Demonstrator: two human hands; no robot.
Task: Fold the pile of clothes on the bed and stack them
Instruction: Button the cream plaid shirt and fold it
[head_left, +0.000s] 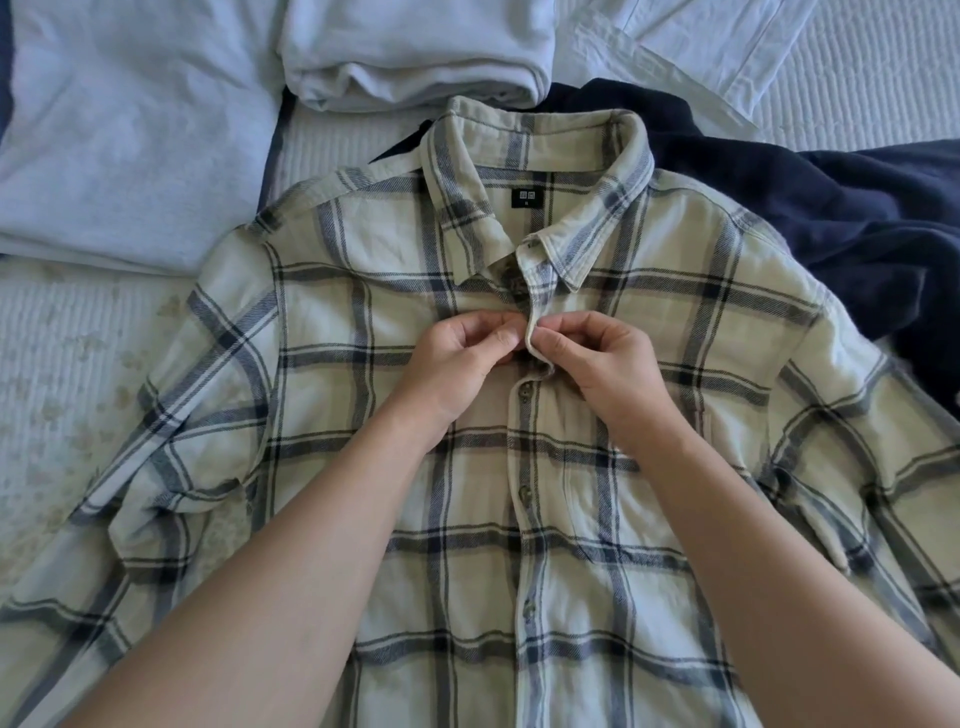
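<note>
A cream plaid shirt (363, 395) with dark blue checks lies face up on the bed, collar away from me, sleeves spread to both sides. Several buttons run down its front placket. My left hand (457, 364) and my right hand (597, 364) meet at the placket just below the collar. Both pinch the placket edges there with thumb and fingers curled. The button under my fingers is hidden.
A folded white garment (415, 57) lies beyond the collar. A pale blue folded cloth (119, 145) sits at the far left. A dark navy garment (831, 208) lies crumpled at the right, with a white shirt (691, 57) behind it. The white textured bedspread (57, 364) shows at the left.
</note>
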